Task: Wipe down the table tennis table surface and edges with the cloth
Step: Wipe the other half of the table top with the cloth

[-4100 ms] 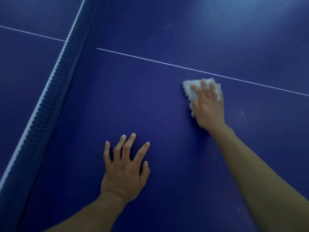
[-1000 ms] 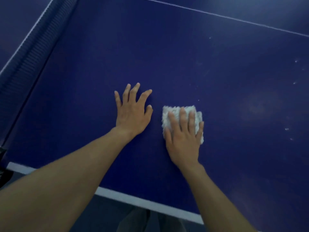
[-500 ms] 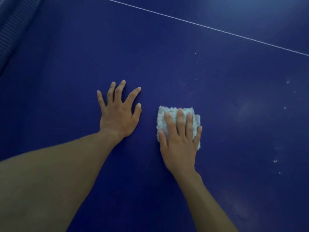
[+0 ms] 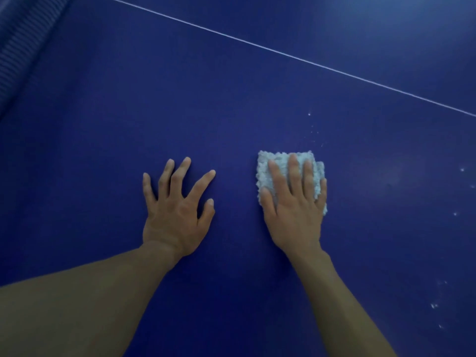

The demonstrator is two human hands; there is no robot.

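Note:
The blue table tennis table point(image 4: 231, 112) fills the view. A folded white fluffy cloth point(image 4: 280, 161) lies flat on it right of centre. My right hand point(image 4: 293, 202) presses down on the cloth with straight fingers, covering most of it. My left hand point(image 4: 177, 204) rests flat on the bare table surface a short way to the cloth's left, fingers spread. A thin white centre line point(image 4: 283, 54) crosses the table diagonally beyond both hands.
The net point(image 4: 20, 42) runs along the upper left corner. Small white specks point(image 4: 315, 131) dot the surface just beyond the cloth, and more specks point(image 4: 454, 213) lie along the right side.
My right hand has slid the cloth a little to the right, away from my left hand. Over the last seconds both hands came back from near the centre line.

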